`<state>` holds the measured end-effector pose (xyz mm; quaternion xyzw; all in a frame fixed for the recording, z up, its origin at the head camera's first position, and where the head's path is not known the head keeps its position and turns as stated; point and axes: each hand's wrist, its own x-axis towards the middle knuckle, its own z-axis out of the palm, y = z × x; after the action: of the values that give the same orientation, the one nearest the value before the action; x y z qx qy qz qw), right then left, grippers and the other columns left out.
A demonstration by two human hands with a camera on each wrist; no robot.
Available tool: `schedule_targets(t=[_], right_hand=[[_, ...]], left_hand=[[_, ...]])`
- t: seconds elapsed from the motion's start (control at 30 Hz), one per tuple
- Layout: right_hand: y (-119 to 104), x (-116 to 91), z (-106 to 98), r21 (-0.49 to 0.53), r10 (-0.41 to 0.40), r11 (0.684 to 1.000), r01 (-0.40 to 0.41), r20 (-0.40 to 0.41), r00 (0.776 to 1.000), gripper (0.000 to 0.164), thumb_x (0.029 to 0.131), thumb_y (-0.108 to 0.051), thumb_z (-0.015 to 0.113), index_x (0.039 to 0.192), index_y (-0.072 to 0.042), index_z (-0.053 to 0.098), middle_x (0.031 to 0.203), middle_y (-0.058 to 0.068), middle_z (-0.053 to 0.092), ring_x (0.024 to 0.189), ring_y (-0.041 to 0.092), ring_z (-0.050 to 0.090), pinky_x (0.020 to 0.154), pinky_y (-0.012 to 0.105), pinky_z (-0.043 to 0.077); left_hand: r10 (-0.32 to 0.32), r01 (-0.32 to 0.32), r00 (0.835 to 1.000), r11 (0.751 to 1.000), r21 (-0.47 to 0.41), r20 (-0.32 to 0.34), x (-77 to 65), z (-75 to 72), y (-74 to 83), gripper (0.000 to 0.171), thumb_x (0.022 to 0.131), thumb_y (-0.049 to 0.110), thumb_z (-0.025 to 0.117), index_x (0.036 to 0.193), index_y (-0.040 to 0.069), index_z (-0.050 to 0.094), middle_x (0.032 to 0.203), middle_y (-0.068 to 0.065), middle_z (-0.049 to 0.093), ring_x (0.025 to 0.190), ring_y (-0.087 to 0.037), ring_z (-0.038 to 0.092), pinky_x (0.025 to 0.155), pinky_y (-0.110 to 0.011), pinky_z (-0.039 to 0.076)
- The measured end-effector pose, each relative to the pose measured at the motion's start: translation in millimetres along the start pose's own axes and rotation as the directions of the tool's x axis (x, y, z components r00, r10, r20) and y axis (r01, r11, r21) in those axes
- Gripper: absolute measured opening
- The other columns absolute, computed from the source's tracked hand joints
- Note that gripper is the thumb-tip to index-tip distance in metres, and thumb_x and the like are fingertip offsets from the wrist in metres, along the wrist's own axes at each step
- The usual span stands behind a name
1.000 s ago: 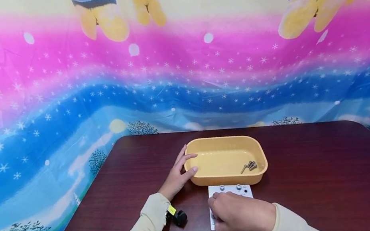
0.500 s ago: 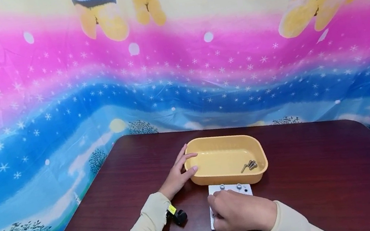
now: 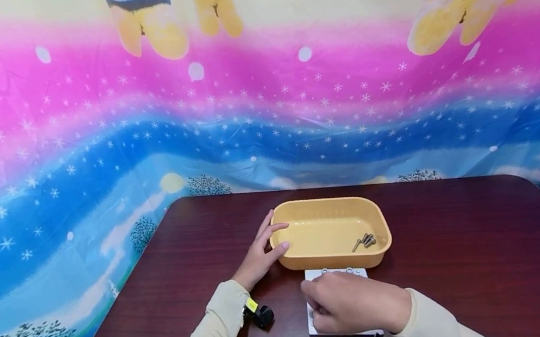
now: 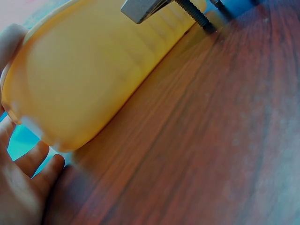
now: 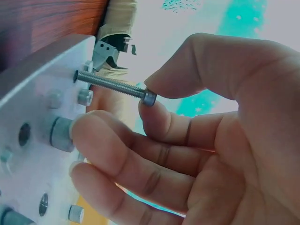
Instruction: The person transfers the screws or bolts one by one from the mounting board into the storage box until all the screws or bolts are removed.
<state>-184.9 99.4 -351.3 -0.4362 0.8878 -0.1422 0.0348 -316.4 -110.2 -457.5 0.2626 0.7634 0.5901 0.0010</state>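
Observation:
My right hand (image 3: 357,300) is over a silver metal block (image 3: 319,332) with several holes and screws in it. In the right wrist view, thumb and forefinger pinch the head of a socket-head screw (image 5: 112,86). Its threaded tip is at a hole near the block's edge, and most of the shank shows outside. The other fingers lie near or against a larger screw head (image 5: 62,134) on the block. My left hand (image 3: 258,259) holds the left end of a yellow plastic tray (image 3: 326,258), thumb and forefinger over the rim, other fingers along the outer wall (image 4: 84,70).
Several loose screws (image 3: 366,241) lie in the tray's right front corner. Tray and block stand close together on a dark red wooden table (image 3: 474,254). A printed cloth (image 3: 260,105) hangs behind the table. A small black camera (image 3: 262,317) is strapped to the left wrist.
My right hand has shifted slightly over the block, so its front edge shows more and the screws at its back show less. Left hand, tray and loose screws look unmoved.

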Motion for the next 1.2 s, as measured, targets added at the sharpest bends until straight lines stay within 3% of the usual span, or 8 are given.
schedule_targets(t=[0.3,0.53,0.63,0.8,1.07,1.2], right_hand=[[-1,-3,-5,0.012,-0.058,0.998,0.059,-0.063,0.996,0.024,0.079,-0.008,0.060,0.069,-0.021,0.043,0.057,-0.016,0.037,0.047,-0.002,0.033,0.043,0.014,0.028],[-2,-2,-8,0.066,-0.066,0.995,0.069,-0.043,0.997,0.023,0.078,-0.005,0.060,0.072,-0.021,0.045,0.060,-0.016,0.039,0.050,-0.003,0.034,0.045,0.014,0.029],[-1,-1,-9,0.083,-0.073,0.994,0.076,-0.042,0.996,0.022,0.079,-0.005,0.060,0.072,-0.022,0.047,0.062,-0.016,0.041,0.051,-0.003,0.036,0.046,0.013,0.032],[2,0,-12,0.115,-0.059,0.991,0.062,-0.027,0.998,0.021,0.083,-0.006,0.061,0.075,-0.023,0.052,0.064,-0.017,0.046,0.052,-0.004,0.040,0.049,0.014,0.038],[9,0,-18,0.133,-0.038,0.990,0.049,-0.089,0.995,0.019,0.086,-0.005,0.059,0.077,-0.021,0.055,0.066,-0.015,0.047,0.055,-0.004,0.044,0.052,0.015,0.041],[15,-1,-21,0.142,-0.009,0.990,0.023,-0.097,0.995,0.013,0.086,-0.004,0.060,0.081,-0.017,0.058,0.070,-0.015,0.050,0.059,-0.002,0.047,0.055,0.017,0.043]], left_hand=[[-0.012,0.012,1.000,1.000,-0.012,0.029,0.5,-0.8,2.1,0.046,0.096,0.022,0.060,0.139,0.009,0.050,0.159,0.013,0.004,0.147,-0.016,0.007,0.111,-0.047,0.027],[-0.028,0.029,0.998,0.999,-0.019,0.062,-7.4,-2.8,31.1,0.047,0.097,0.017,0.058,0.140,0.002,0.047,0.161,0.005,0.002,0.147,-0.023,0.004,0.111,-0.049,0.027],[-0.022,0.023,0.998,1.000,-0.019,0.058,-8.3,-2.6,35.7,0.046,0.097,0.017,0.057,0.139,0.001,0.047,0.161,0.003,0.002,0.147,-0.024,0.005,0.111,-0.049,0.027],[-0.014,0.016,0.998,1.000,-0.019,0.053,-8.1,-2.4,35.1,0.047,0.097,0.018,0.058,0.139,0.001,0.047,0.161,0.003,0.003,0.147,-0.023,0.006,0.111,-0.048,0.026],[-0.015,0.016,0.998,1.000,-0.011,0.057,-7.3,-2.7,33.4,0.047,0.097,0.018,0.058,0.139,0.002,0.047,0.161,0.003,0.002,0.147,-0.023,0.005,0.111,-0.048,0.026],[-0.012,0.012,0.999,1.000,-0.011,0.053,-2.6,-2.2,17.3,0.047,0.097,0.020,0.058,0.140,0.003,0.047,0.160,0.005,0.002,0.147,-0.021,0.005,0.111,-0.048,0.026]])
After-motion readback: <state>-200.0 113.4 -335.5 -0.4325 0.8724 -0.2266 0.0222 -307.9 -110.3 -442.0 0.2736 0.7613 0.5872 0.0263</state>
